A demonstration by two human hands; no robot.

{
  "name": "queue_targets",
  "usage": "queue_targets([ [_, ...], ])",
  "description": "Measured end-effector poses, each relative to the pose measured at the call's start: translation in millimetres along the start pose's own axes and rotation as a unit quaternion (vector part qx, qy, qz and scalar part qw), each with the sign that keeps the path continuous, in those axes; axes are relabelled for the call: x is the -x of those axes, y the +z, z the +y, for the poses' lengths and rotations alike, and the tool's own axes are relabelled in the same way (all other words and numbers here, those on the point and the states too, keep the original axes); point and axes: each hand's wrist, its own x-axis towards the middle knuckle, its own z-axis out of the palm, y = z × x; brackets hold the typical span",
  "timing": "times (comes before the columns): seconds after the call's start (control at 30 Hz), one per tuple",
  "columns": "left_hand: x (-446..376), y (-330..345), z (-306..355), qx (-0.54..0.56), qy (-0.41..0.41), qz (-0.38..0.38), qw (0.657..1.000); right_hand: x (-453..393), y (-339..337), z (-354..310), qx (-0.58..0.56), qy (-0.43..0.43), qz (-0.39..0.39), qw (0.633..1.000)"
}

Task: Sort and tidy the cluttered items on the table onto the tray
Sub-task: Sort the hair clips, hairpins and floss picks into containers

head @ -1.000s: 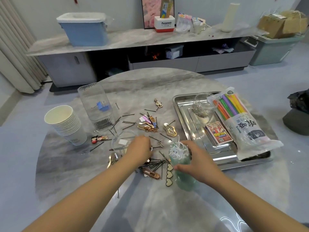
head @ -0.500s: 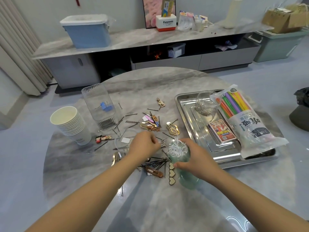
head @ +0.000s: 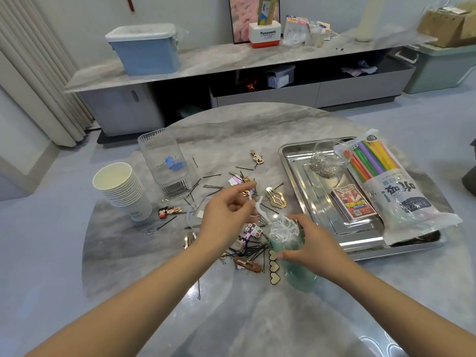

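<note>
My right hand [head: 313, 243] grips a green see-through jar [head: 296, 264] stuffed with white floss picks, tilted on the table. My left hand [head: 226, 215] pinches one white floss pick [head: 258, 206] just above and left of the jar's mouth. Around both hands lie scattered black hairpins [head: 251, 251], a gold clip [head: 275, 198], a brown clip [head: 247, 264] and a heart-shaped clip [head: 273, 269]. The steel tray [head: 293, 166] at the right holds a glass jar of paper clips [head: 325, 163], a card pack [head: 354, 204] and a bag of coloured straws [head: 383, 181].
A stack of paper cups [head: 121, 189] stands at the table's left. Behind the clutter is a clear plastic box [head: 164, 161] with hairpins in its bottom. A cartoon clip [head: 168, 211] lies near the cups. A low cabinet runs along the far wall.
My left hand has lifted from the pile of pins and now holds a white floss pick near the jar's mouth. My right hand keeps its grip on the jar.
</note>
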Motion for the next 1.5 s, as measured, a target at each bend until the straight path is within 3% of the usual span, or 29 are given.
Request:
queue_targets([
  [0.43, 14, 28, -27, -0.221, 0.065, -0.064, 0.971, 1, -3, 8, -0.011, -0.003, 0.007, 1.000],
  [0.6, 5, 17, -21, -0.217, 0.067, -0.026, 0.974, 3, 5, 3, -0.025, -0.040, 0.027, 0.999],
  [0.77, -5, 8, -15, -0.061, -0.029, 0.023, 0.997, 0, 6, -1, 0.002, -0.086, 0.053, 0.995],
  [0.9, -1, 11, -19, -0.084, -0.056, -0.014, 0.995, 1, 5, 2, 0.024, -0.090, 0.067, 0.993],
  [1.03, -5, 11, -17, -0.049, -0.036, -0.019, 0.998, -1, 2, -2, -0.032, -0.090, 0.063, 0.993],
  [1.17, -6, 7, -14, -0.126, 0.027, -0.056, 0.990, -1, -1, -3, -0.058, -0.074, 0.019, 0.995],
  [1.27, -6, 7, -13, -0.139, 0.032, -0.083, 0.986, 0, 0, 0, -0.076, -0.064, -0.009, 0.995],
  [1.4, -5, 12, -14, -0.177, 0.060, -0.086, 0.979, 0, 5, 1, -0.072, -0.057, 0.004, 0.996],
  [1.5, -3, 14, -12, -0.141, 0.076, -0.060, 0.985, -2, 5, -1, -0.069, -0.064, 0.027, 0.995],
])
